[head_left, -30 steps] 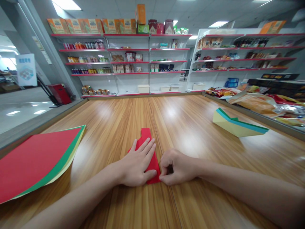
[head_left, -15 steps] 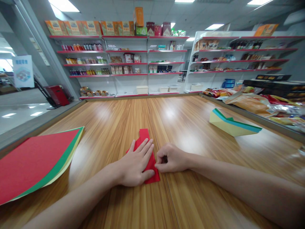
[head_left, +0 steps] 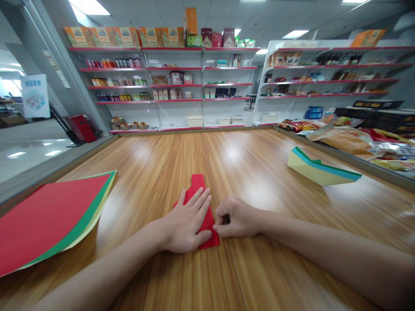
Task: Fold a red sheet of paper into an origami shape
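A strip of folded red paper (head_left: 207,222) lies flat on the wooden table, narrower at its far end and wider near me. Across it my left hand (head_left: 186,222) is spread flat, fingers pointing away and thumb near the close end; it hides much of the paper's middle. Beside the paper's right edge, my right hand (head_left: 238,218) is curled, with thumb and index fingertips together against that edge. Nothing shows inside its curled fingers.
A stack of red, green and pale yellow paper sheets (head_left: 55,211) lies at the left. On the right stands a folded paper boat (head_left: 319,170) in yellow, blue and green. Packaged snacks (head_left: 343,138) lie beyond the table's right edge; stocked shelves (head_left: 177,99) stand behind.
My right hand has slid away from me along the paper's right edge, mostly in the first half second. My left hand stays flat on the paper. The view shifted slightly.
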{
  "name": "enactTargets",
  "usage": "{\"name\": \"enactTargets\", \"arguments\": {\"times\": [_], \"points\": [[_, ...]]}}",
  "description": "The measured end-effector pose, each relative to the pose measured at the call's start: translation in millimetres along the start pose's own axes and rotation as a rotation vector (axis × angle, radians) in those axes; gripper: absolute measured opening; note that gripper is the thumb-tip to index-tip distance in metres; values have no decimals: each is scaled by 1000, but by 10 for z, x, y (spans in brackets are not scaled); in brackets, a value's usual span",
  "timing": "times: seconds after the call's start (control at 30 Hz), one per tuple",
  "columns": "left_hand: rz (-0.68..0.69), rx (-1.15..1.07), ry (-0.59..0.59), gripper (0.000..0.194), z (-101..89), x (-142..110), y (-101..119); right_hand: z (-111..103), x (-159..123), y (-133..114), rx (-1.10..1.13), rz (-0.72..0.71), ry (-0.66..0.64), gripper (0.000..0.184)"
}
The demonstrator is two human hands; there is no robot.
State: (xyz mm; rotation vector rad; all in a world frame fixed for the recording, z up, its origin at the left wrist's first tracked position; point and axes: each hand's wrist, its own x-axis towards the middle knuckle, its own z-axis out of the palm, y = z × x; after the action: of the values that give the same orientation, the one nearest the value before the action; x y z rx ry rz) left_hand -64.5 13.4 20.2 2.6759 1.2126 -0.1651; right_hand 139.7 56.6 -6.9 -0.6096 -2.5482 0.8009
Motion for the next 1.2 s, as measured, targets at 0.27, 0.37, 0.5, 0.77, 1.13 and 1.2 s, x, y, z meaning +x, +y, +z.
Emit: {"name": "enactTargets", "arguments": {"times": [0.27,0.37,0.5,0.77,1.13,1.2], "points": [[3,11,10,80,3,-1,0,-22,-26,-37,62,-10,26,15],[1,2,10,82,-3,-3,1,15,-78,-31,110,-94,-67,15],[2,-5,3,81,-8,1,0,49,-87,-12,57,-114,-84,14],[13,1,3,81,9,6,-10,-6,19,45,-26,-79,23,16],[21,7,25,78,21,26,4,-12,90,41,-166,47,182,16],[26,13,28,78,25,26,4,-18,74,64,-174,22,176,16]]}}
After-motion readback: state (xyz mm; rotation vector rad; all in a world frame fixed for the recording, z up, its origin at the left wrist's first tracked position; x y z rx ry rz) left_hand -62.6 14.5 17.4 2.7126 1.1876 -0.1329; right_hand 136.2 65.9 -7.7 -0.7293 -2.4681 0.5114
